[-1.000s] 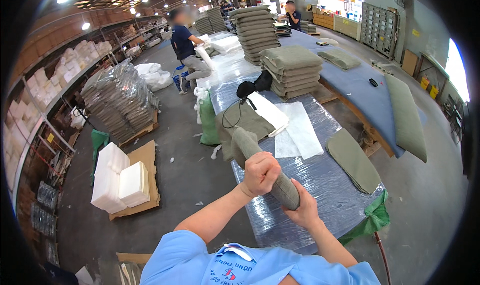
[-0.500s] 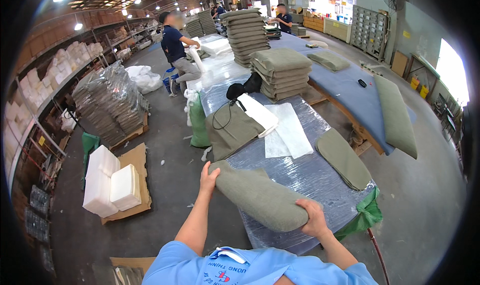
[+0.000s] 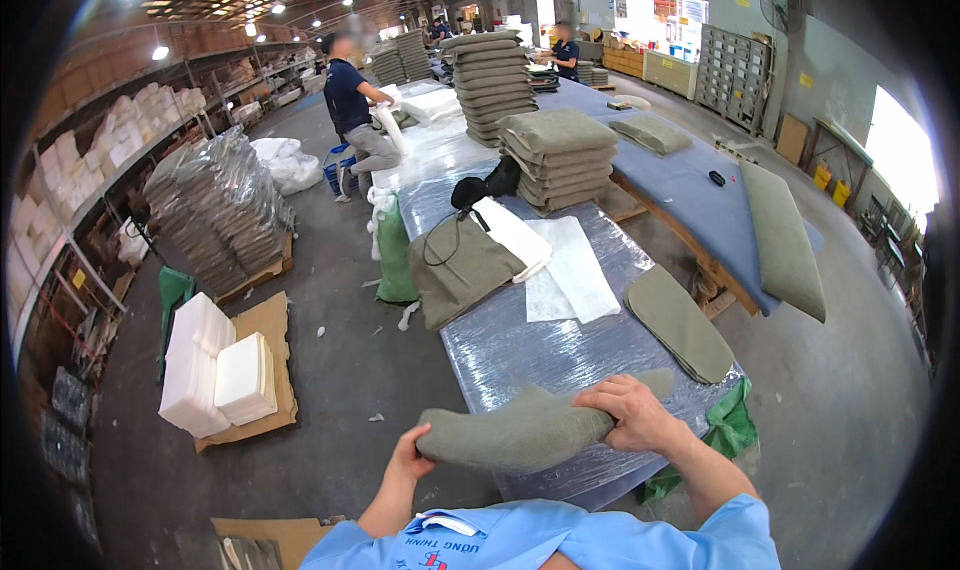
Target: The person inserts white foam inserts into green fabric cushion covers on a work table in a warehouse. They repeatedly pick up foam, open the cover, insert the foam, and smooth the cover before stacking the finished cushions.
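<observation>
A grey-green fabric cushion (image 3: 515, 435) is held up over the near end of the plastic-wrapped table (image 3: 490, 355). My left hand (image 3: 406, 462) grips its left end, the thumb at the top edge. My right hand (image 3: 635, 417) is closed on the cushion's upper edge toward the right, and a blurred bit of the fabric shows beyond the fingers. On the table past my right hand lies a flat grey-green cover (image 3: 680, 322). Farther off are white sheets (image 3: 572, 270) and a grey-green cloth piece (image 3: 462, 268) with a black cord.
Stacked cushions (image 3: 558, 160) stand at the table's far part. A blue-covered table (image 3: 690, 210) to the right carries a long cushion (image 3: 783, 240). White foam blocks (image 3: 215, 370) sit on cardboard on the left floor, near wrapped stacks (image 3: 215, 205). A co-worker (image 3: 350, 100) works beyond.
The cushion has come down closer to me and turned more level. My left hand has dropped, while my right hand has risen and shifted its hold to the upper edge.
</observation>
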`<state>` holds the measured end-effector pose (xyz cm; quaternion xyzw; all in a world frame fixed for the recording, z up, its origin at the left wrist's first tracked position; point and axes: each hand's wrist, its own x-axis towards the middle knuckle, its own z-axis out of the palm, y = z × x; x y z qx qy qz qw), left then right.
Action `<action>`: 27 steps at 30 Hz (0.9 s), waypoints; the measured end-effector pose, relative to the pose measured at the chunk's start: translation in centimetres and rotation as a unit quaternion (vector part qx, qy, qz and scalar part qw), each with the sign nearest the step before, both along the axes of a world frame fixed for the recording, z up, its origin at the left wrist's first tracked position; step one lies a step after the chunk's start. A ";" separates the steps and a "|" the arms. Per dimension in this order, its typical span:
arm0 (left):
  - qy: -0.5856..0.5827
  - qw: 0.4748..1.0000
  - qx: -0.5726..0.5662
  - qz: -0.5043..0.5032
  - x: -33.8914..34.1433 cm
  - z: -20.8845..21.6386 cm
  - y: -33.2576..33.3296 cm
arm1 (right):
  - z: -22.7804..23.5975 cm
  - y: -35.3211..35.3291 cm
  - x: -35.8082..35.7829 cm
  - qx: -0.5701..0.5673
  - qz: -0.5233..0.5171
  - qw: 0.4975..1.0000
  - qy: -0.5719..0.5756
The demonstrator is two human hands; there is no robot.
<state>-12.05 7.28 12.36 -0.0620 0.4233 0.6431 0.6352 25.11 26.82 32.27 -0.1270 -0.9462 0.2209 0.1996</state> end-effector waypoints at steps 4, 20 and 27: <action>-0.025 0.985 -0.068 -0.158 1.1 -2.6 -2.1 | 3.8 -1.6 -0.7 0.030 0.099 0.992 -0.077; 0.522 0.612 -0.016 -0.594 9.9 -6.9 7.0 | 4.8 -7.2 -2.0 0.050 0.169 0.956 -0.234; 0.614 0.602 -0.012 -0.510 11.5 -7.7 7.8 | 0.1 -7.4 -3.1 0.041 0.176 0.952 -0.248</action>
